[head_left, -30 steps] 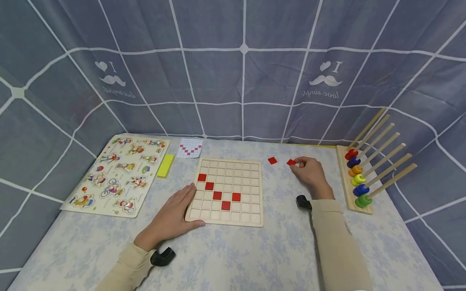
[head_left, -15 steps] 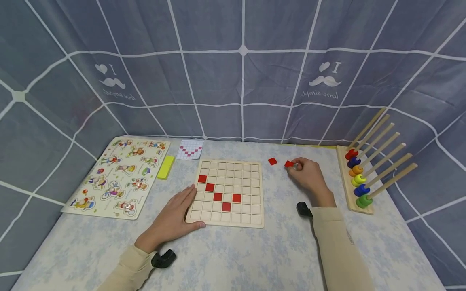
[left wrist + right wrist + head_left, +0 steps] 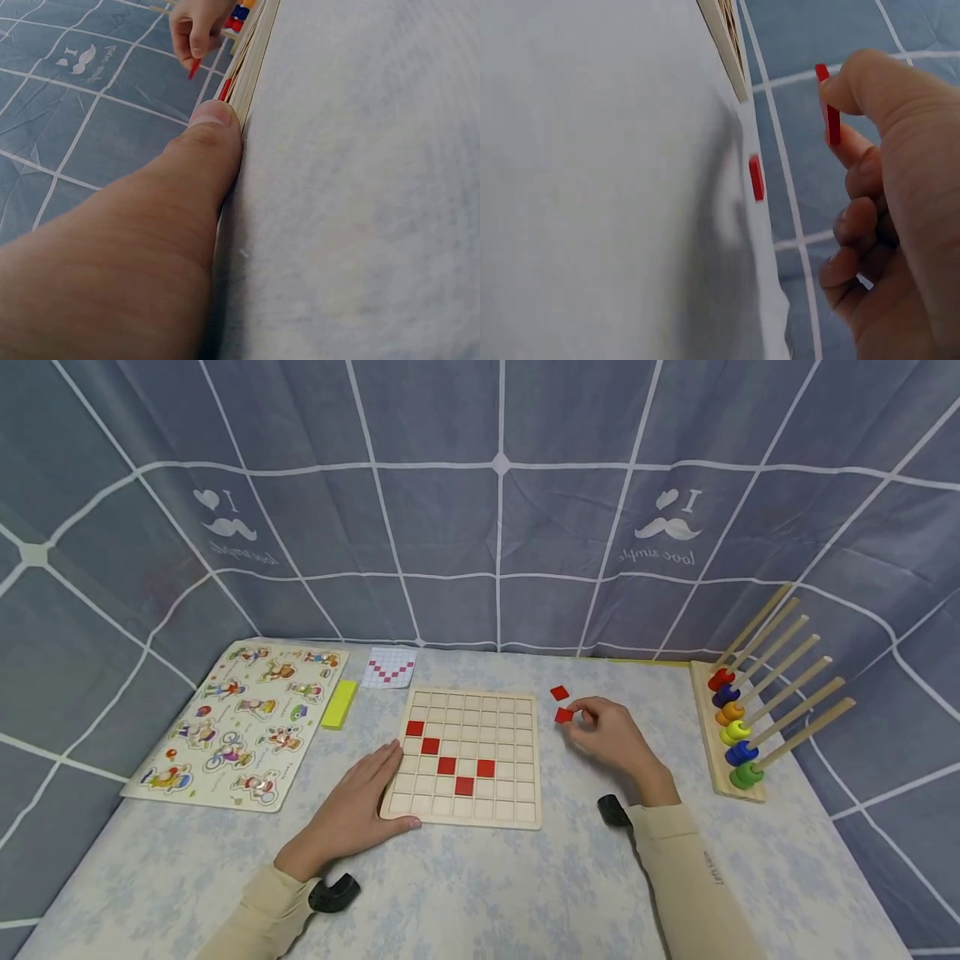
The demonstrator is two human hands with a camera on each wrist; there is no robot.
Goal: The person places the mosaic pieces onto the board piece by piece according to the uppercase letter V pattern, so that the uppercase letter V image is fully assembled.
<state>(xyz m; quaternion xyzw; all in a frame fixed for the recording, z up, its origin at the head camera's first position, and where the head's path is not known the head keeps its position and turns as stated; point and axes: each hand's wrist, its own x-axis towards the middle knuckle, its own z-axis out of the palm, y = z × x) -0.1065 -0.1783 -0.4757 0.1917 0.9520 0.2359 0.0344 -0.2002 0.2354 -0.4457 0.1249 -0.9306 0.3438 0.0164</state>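
Between the thumb and index finger of my right hand [image 3: 611, 735] is a small square red tile [image 3: 830, 105], held up off the table. A second loose red tile [image 3: 559, 692] lies on the table just beyond it. My left hand [image 3: 348, 806] rests at the lower left corner of the wooden grid board [image 3: 510, 818]. Its fingers lie straight along the left edge, and the thumb [image 3: 202, 150] touches the near edge. Several red tiles sit in the board's squares, stepping down from the left to a low point [image 3: 464, 787], with one tile [image 3: 486, 768] up to its right.
A paper card [image 3: 389, 667] with a pink V of squares lies behind the board. To the left are a yellow block [image 3: 340, 705] and a picture puzzle board [image 3: 247, 714]. A peg rack [image 3: 723, 768] with coloured beads stands at the right, and a grey curtain [image 3: 450, 527] hangs behind.
My right hand has lifted the red tile from the table and carried it left and nearer, towards the board. The left hand has stayed in place.
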